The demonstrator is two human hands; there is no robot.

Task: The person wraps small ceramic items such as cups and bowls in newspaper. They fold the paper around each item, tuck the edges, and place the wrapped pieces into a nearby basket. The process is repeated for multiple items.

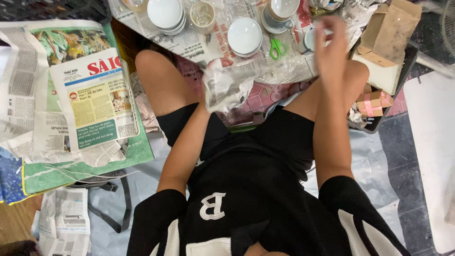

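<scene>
My left hand (208, 97) is mostly hidden behind a crumpled wad of newspaper (226, 85) that it holds up between my knees. My right hand (330, 45) is raised above my right knee, blurred, fingers loosely apart with nothing seen in them. Ahead on a sheet of newspaper lie white bowls (244, 36), a stack of white bowls (166, 15), a glass cup (203, 16), a cup on a saucer (279, 12) and green-handled scissors (277, 48).
A pile of newspapers (71, 99) lies on a green mat to my left. At the right a dark tray (395, 90) holds a brown cardboard piece (391, 31) and small pink boxes (374, 102). A black strap (116, 204) lies on the floor.
</scene>
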